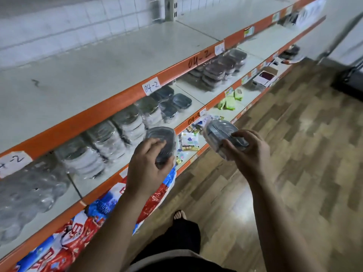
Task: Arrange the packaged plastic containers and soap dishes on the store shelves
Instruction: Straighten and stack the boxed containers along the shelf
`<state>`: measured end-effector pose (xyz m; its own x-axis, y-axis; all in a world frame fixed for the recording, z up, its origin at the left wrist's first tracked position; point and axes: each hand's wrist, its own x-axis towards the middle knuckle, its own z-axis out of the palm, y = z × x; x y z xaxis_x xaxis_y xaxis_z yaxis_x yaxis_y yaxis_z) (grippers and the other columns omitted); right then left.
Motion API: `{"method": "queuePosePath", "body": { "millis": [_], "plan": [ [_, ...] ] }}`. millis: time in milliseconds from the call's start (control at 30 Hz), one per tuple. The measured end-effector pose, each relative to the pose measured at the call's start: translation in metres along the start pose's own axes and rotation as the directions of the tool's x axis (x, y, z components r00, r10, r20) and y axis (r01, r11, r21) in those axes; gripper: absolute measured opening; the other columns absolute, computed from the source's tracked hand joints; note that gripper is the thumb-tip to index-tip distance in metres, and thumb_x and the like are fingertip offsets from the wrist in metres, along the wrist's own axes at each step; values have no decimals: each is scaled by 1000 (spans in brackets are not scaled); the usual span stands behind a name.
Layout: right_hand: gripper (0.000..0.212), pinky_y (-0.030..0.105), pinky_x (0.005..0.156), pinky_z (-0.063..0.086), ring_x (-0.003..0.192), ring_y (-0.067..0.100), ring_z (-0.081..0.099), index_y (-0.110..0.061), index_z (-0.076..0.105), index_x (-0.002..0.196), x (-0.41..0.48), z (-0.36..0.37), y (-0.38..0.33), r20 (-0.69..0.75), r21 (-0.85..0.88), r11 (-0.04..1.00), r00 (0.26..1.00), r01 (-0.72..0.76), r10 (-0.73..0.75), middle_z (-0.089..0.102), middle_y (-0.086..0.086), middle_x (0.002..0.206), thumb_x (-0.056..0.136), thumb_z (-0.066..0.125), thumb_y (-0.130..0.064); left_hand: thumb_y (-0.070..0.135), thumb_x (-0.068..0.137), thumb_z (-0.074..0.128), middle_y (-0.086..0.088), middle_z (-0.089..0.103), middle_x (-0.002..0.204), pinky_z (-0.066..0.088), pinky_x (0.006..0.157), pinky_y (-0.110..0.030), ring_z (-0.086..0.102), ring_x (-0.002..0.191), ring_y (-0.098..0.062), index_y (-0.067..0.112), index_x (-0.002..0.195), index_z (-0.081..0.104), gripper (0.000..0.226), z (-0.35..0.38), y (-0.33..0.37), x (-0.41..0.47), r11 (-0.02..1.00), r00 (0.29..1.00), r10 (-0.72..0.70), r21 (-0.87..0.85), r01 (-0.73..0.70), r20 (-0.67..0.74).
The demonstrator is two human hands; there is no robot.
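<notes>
Off the middle shelf (194,103) front edge, left hand (149,165) grips a wrapped container (160,139) just beside the stacked packs (127,126), nearer than right hand (250,154), which grips a second container (221,133) over the aisle.

— Markings on the upper shelf edge (98,115)?
— White paper label (151,86), handwritten "04-2". A second marking (199,58), "04-2", is written directly on the orange strip. The far-left label (13,162) reads "-2"; its first characters are cut off.
— Lower shelf edge (216,102)?
— Handwritten marking (193,119) "04-", remainder hidden. Print on the red-and-blue bags (94,211) is illegible.
</notes>
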<state>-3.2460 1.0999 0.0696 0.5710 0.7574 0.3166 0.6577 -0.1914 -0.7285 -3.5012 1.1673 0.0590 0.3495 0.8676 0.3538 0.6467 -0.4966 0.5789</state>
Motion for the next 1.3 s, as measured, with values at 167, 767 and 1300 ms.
{"method": "queuePosePath", "body": {
  "millis": [167,767,1300],
  "plan": [
    [28,26,76,47,90,10,61,-17,73,94,73,13,20,73,-66,998,997,-4,9,67,-4,99,75,81,-36,36,82,64,-8,63,118,49,89,-31,59,107,-24,5,114,69,45,44,7,64,999,996,-54,6,54,67],
    [24,25,70,42,87,15,62,-17,72,93,266,61,145,364,33,998,929,55,-63,69,-3,95,77,78,-35,39,88,66,-5,59,127,42,94,-24,57,116,-21,10,121,67,44,190,61,175,921,934,-357,169,352,-1],
    [29,17,68,32,88,28,62,-6,72,97,413,224,227,537,116,967,804,227,-254,70,14,95,84,74,-31,28,84,72,-14,60,123,44,103,-35,59,115,-28,1,115,69,41,319,24,244,830,822,-502,115,545,-270]
  ]
}}
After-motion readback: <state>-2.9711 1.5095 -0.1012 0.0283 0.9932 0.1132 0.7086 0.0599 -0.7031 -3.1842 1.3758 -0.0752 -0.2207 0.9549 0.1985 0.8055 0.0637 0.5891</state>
